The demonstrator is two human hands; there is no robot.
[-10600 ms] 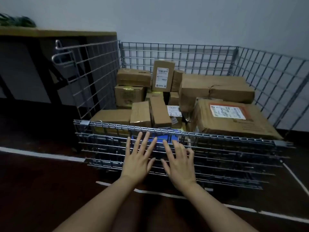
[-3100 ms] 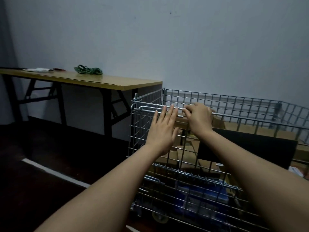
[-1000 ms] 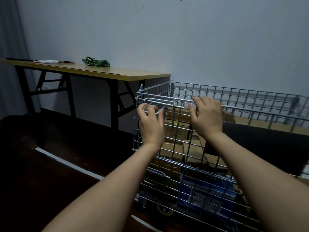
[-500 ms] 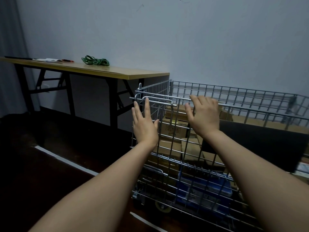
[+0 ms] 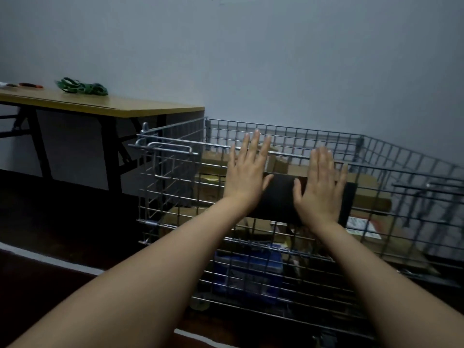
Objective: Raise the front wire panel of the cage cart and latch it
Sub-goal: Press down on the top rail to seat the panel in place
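Note:
The front wire panel of the cage cart stands upright, its top rail level with the side panels. A wire latch loop sits at its top left corner, against the left side panel. My left hand is flat with fingers spread in front of the panel's upper part, fingertips near the top rail. My right hand is flat too, over a black plate fixed to the panel. Neither hand grips anything. Cardboard boxes fill the cart.
A wooden folding table stands left of the cart against the wall, with a green cord bundle on it. A white floor line runs along the dark floor. A blue crate shows low behind the panel.
My left hand has let go of the latch loop at the corner and moved right. Both hands now lie flat and open at the panel's middle. The view has swung right.

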